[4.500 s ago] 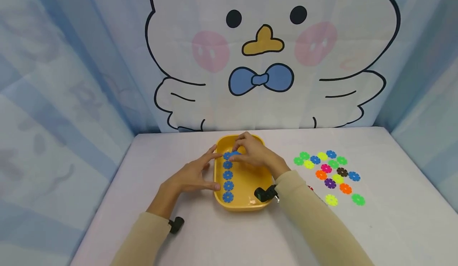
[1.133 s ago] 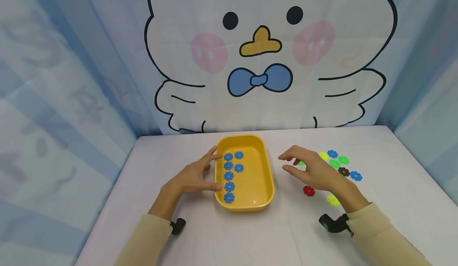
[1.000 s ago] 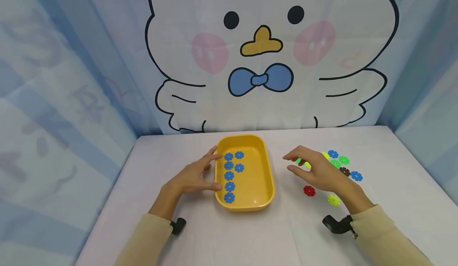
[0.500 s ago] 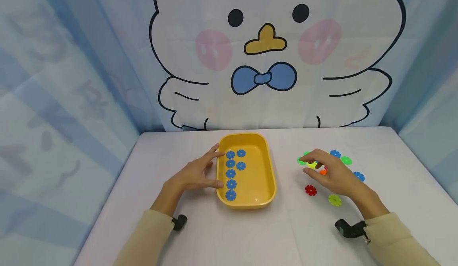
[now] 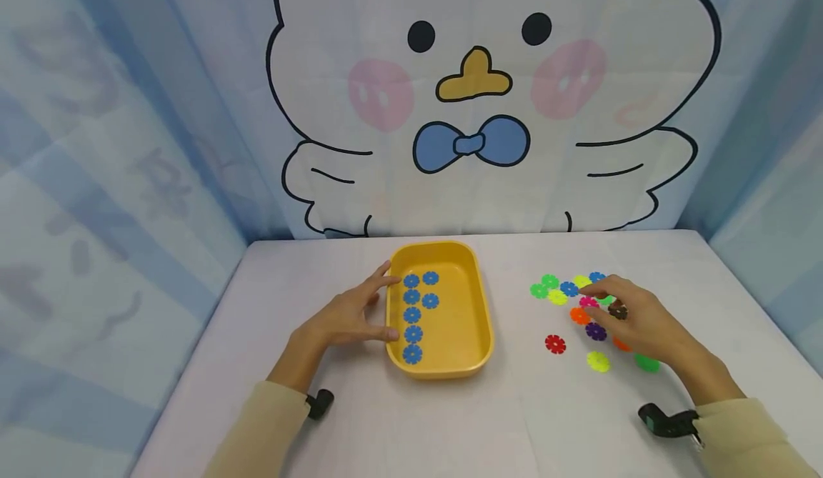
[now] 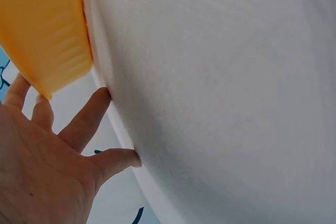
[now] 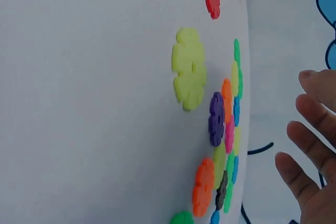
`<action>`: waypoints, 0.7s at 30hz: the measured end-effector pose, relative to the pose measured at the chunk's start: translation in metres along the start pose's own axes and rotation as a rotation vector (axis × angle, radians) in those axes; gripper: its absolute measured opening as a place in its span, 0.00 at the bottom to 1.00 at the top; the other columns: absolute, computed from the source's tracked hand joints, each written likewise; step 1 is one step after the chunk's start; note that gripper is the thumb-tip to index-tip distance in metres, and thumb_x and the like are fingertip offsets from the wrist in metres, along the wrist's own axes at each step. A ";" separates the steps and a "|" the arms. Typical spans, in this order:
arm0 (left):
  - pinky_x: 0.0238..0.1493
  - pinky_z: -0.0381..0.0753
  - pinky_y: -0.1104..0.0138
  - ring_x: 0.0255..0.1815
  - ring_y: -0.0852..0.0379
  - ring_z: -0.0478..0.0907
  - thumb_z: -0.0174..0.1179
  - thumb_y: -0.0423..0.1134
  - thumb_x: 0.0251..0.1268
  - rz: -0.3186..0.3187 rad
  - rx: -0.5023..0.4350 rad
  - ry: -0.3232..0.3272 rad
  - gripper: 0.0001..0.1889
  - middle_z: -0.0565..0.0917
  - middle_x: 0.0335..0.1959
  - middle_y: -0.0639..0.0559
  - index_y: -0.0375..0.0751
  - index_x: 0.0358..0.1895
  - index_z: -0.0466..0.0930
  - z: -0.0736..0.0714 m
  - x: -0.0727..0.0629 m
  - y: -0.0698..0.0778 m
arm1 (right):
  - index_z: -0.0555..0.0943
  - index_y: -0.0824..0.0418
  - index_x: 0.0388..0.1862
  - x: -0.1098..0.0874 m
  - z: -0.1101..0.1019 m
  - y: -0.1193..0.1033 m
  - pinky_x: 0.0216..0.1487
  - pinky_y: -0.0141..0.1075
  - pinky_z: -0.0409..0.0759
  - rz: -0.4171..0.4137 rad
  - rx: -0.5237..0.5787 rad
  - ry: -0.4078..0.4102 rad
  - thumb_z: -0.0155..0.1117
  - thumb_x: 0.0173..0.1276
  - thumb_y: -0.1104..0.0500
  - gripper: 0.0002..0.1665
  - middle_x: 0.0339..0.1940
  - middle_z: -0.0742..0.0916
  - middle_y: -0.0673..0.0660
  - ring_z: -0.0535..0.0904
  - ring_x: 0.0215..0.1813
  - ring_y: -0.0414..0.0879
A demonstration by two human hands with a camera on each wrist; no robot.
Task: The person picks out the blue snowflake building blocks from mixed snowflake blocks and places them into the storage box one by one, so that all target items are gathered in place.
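Loose discs [image 5: 595, 331] lie on the counter [image 5: 501, 428]; seven blue discs [image 5: 412, 314] lie in the tray [image 5: 459, 335]. My right grip [image 5: 643, 324], half-spread, empty, hovers above the former; my left grip [image 5: 347, 317], fingers spread, touches the tray's left edge.

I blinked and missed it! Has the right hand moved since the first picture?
Yes, the right hand moved right, from over the tray to above the loose discs.
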State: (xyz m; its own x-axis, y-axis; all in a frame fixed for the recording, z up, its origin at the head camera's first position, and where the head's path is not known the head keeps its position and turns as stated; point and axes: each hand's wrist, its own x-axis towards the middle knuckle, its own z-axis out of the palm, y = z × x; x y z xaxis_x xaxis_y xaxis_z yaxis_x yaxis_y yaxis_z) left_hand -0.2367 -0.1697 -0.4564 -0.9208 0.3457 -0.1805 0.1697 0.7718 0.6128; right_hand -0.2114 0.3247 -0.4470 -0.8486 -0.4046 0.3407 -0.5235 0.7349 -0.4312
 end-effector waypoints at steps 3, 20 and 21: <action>0.71 0.70 0.38 0.75 0.48 0.71 0.76 0.70 0.44 0.009 -0.005 -0.003 0.53 0.43 0.82 0.80 0.78 0.77 0.59 0.001 0.001 0.000 | 0.83 0.58 0.55 -0.005 -0.003 0.005 0.39 0.32 0.87 0.023 -0.025 0.000 0.76 0.62 0.67 0.22 0.47 0.85 0.54 0.81 0.41 0.44; 0.71 0.70 0.39 0.75 0.48 0.70 0.75 0.70 0.45 -0.005 0.003 -0.011 0.52 0.41 0.82 0.81 0.79 0.77 0.58 -0.001 -0.001 0.003 | 0.81 0.62 0.57 -0.026 -0.017 0.037 0.40 0.19 0.74 0.169 -0.090 0.033 0.76 0.62 0.65 0.24 0.50 0.85 0.62 0.79 0.49 0.58; 0.71 0.70 0.40 0.75 0.48 0.70 0.75 0.70 0.45 -0.005 0.002 -0.010 0.52 0.41 0.82 0.81 0.79 0.77 0.58 -0.001 -0.001 0.002 | 0.81 0.62 0.57 -0.028 -0.016 0.038 0.40 0.19 0.74 0.175 -0.091 0.030 0.76 0.62 0.65 0.24 0.50 0.85 0.62 0.79 0.49 0.58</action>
State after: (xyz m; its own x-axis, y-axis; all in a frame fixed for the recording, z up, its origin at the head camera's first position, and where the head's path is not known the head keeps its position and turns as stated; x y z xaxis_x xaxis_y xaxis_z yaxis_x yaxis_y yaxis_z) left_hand -0.2357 -0.1687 -0.4544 -0.9180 0.3475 -0.1913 0.1658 0.7743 0.6107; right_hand -0.2066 0.3732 -0.4595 -0.9226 -0.2512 0.2929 -0.3584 0.8392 -0.4090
